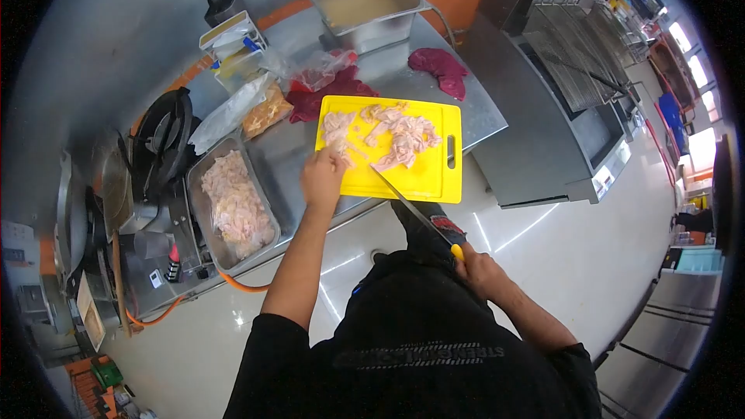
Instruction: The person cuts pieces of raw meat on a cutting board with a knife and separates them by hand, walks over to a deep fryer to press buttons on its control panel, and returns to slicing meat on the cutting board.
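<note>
My left hand (323, 177) is at the left edge of a yellow cutting board (403, 181), its fingers bent and closed on the lower end of a small pile of raw chicken (338, 126). In my right hand (479, 273) is the yellow handle of a long knife (417, 216). The blade slants up across the board's front edge, its tip near the meat. A larger heap of pale chicken pieces (405, 138) lies mid-board. Left of the board, a metal pan (273, 242) holds more raw chicken (233, 206).
Behind the board are maroon cloths (438, 70), plastic bags (233, 122) and a deep steel pan of cloudy liquid (372, 31). Black pans (159, 136) crowd the left side. A steel fryer with wire baskets (555, 50) stands right of the table corner.
</note>
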A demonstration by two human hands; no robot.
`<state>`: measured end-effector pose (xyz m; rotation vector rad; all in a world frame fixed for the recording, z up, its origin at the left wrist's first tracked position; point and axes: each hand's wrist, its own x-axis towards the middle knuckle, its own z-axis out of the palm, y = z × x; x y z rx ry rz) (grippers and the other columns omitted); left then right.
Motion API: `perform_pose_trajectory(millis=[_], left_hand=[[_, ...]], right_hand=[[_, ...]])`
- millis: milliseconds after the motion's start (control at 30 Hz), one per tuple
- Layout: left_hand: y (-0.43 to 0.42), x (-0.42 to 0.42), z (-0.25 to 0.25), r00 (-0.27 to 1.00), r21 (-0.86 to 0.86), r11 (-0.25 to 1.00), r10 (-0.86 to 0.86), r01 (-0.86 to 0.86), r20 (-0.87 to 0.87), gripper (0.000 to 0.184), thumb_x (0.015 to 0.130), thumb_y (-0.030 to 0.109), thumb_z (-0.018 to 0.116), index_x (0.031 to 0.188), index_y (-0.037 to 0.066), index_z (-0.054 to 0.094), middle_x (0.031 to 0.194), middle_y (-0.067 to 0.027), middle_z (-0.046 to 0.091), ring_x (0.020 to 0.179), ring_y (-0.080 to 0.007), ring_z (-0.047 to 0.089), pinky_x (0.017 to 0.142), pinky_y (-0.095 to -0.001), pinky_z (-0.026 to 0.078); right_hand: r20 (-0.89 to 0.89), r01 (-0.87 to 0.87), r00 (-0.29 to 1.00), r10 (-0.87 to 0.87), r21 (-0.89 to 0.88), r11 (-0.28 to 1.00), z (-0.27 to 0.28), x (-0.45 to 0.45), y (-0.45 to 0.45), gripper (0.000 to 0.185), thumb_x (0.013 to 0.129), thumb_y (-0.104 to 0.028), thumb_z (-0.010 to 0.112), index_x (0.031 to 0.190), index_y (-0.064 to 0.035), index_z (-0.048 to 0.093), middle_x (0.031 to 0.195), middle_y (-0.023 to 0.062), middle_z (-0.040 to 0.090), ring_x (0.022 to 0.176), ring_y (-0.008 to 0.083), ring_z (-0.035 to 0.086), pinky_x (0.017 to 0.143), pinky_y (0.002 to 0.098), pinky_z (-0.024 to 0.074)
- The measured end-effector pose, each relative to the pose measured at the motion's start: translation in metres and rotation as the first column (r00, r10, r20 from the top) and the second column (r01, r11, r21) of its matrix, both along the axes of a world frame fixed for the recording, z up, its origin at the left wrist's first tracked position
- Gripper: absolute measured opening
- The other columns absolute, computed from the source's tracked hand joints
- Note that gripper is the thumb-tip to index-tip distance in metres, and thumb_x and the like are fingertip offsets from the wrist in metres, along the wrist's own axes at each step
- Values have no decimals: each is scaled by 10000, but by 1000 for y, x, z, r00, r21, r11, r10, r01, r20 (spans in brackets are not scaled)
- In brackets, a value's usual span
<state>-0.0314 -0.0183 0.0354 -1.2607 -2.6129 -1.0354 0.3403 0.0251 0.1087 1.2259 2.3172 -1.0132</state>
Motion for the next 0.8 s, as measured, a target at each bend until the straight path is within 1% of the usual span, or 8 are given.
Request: perform_pose_trajectory(millis=[133, 200, 333, 400, 533, 667, 733, 800], left_hand=[[11, -16, 3, 998, 21, 999, 35, -34, -49, 160, 832, 122, 638, 980, 150, 692, 855, -105, 684, 792, -338, 655, 716, -466, 529], [12, -11, 9, 992, -136, 991, -6, -11, -126, 234, 860, 117, 616, 1080, 148, 687, 956, -93, 690, 865, -331, 648, 749, -453, 529], [18, 21, 11, 959, -109, 986, -152, 129, -240, 249, 872, 122, 609, 1111, 132, 678, 1047, -89, 677, 962, -316, 627, 791, -444, 521], [23, 35, 2, 920, -121, 930, -363, 347, -150, 260, 866, 118, 611, 1117, 115, 683, 1038, -92, 659, 1013, -300, 604, 816, -443, 511], [27, 49, -21, 915, -151, 919, -383, 364, -128, 174, 816, 121, 664, 983, 79, 691, 894, -109, 641, 894, -314, 621, 780, -439, 521], [13, 35, -30, 921, -182, 919, -373, 350, -111, 155, 783, 111, 688, 931, 67, 676, 868, -117, 640, 876, -323, 629, 771, -438, 524], [1, 31, -23, 928, -154, 916, -370, 371, 37, 156, 766, 98, 687, 917, 61, 667, 884, -122, 639, 893, -331, 630, 782, -436, 523], [-5, 33, -10, 921, -190, 902, -384, 388, 60, 148, 780, 98, 686, 924, 70, 668, 916, -129, 643, 909, -337, 635, 794, -441, 522]], right_hand=[[-116, 42, 992, -46, -34, 999, 12, 2, -6, 311, 1006, -316, 495, 1128, -34, 452, 805, 310, 648, 809, 509, 642, 712, 594, 500], [-139, 84, 987, -85, -14, 996, 12, 4, -9, 308, 1007, -310, 496, 1125, -29, 453, 796, 313, 644, 803, 511, 639, 712, 592, 497], [-165, 124, 979, -118, 31, 992, 11, 5, -10, 297, 1007, -292, 500, 1118, -20, 457, 782, 315, 639, 792, 513, 633, 713, 593, 491], [-159, 132, 979, -127, 21, 991, 13, -1, -8, 295, 1007, -291, 499, 1113, -19, 457, 785, 313, 640, 789, 512, 631, 712, 593, 490], [-160, 139, 978, -137, 4, 990, 13, -12, -5, 295, 1006, -294, 499, 1093, -16, 454, 795, 310, 640, 782, 511, 628, 704, 598, 486], [-167, 109, 980, -106, 5, 994, 7, -14, -6, 289, 1005, -255, 500, 1142, -3, 466, 809, 317, 642, 804, 499, 635, 726, 568, 489], [-160, 103, 982, -100, 7, 995, 5, -16, -7, 283, 1003, -256, 505, 1132, -7, 464, 801, 313, 643, 795, 497, 636, 719, 569, 489], [-179, 97, 979, -93, 14, 995, 1, -15, -8, 284, 1007, -278, 499, 1107, -16, 454, 792, 308, 640, 786, 501, 635, 706, 585, 487]])
